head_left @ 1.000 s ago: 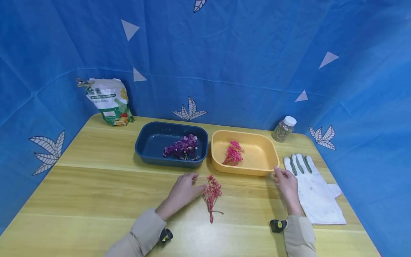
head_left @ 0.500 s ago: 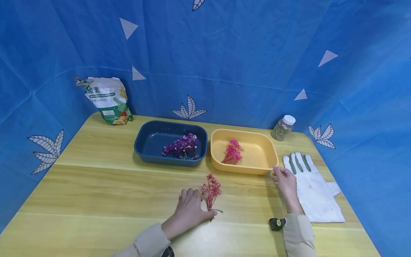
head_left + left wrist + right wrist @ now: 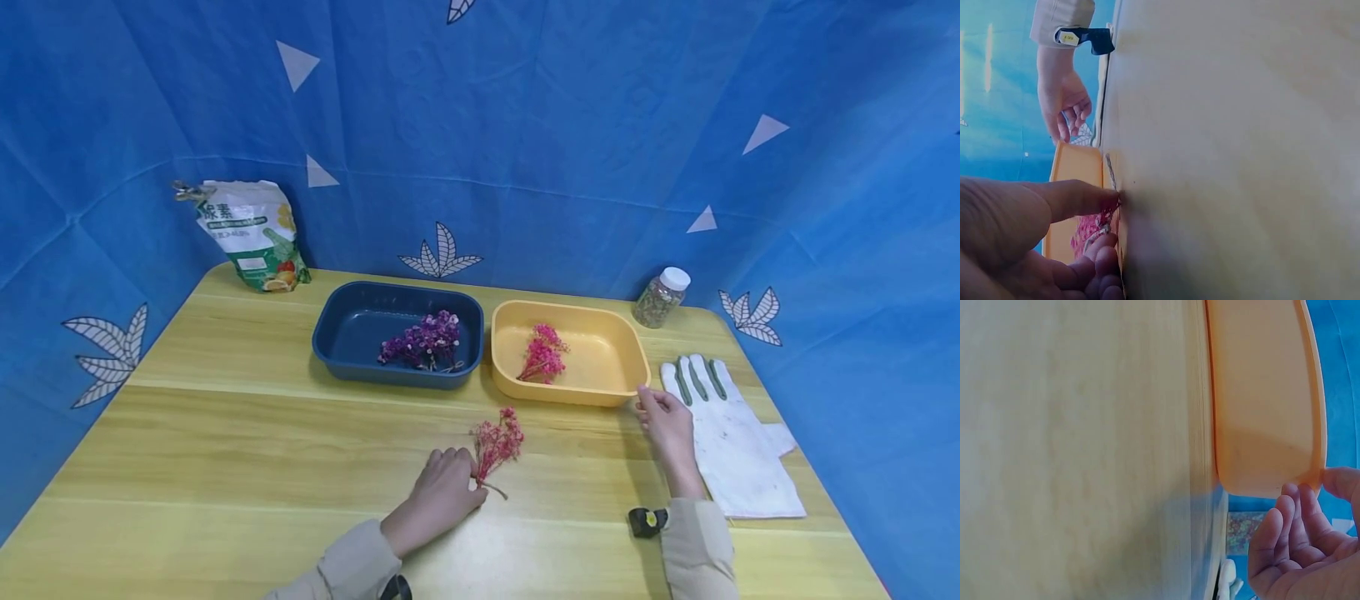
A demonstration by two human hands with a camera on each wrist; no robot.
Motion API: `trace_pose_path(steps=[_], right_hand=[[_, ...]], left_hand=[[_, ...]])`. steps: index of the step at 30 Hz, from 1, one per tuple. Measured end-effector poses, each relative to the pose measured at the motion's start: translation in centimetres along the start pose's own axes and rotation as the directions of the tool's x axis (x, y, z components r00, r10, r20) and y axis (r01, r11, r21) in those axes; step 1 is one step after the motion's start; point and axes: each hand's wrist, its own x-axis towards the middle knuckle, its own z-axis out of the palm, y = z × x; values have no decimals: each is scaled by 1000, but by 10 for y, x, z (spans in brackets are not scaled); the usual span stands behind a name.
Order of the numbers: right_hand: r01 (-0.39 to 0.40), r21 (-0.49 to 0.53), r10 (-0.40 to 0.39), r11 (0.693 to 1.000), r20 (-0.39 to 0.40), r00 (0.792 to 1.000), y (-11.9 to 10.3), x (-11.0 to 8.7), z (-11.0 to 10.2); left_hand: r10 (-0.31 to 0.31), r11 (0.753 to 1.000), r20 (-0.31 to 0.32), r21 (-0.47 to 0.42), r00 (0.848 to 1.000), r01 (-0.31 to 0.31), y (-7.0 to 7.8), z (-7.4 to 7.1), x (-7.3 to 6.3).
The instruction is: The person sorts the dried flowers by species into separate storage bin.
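My left hand (image 3: 442, 490) pinches a bunch of pink dried flowers (image 3: 498, 442) by its stems, low over the table. In the left wrist view thumb and fingers close around the stems, with the pink heads (image 3: 1089, 231) partly hidden behind them. My right hand (image 3: 670, 429) holds the near right corner of a yellow plastic basin (image 3: 600, 395), thumb on one side of the rim and fingertips on the other, as the right wrist view shows. Inside that basin lies a brighter pink bunch (image 3: 543, 354). Purple flowers (image 3: 423, 340) lie in the dark blue basin (image 3: 360, 372) beside it.
A white work glove (image 3: 738, 450) with green stripes lies right of my right forearm. Behind it a clear jar with a white lid (image 3: 660, 300) stands near the back edge. A white and green bag (image 3: 255, 237) stands at the back left, before a blue cloth (image 3: 540, 125).
From above left of the loose pink bunch, my left hand has come down towards me and taken hold of its stems. The bunch has tilted slightly. My right hand stays on the yellow basin.
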Motion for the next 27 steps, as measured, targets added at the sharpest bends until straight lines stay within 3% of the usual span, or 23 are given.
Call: trace_pose_path(steps=[13,27], right_hand=[[-4,11,4,1000,-3,1000,0,-1,-1],[2,9,-2,1000,-5,1000,0,-1,0]], left_hand=[[-1,991,29,-130,1000,5,-2,-4,3],[56,983,-103,-171,993,-73,3,-12,10]])
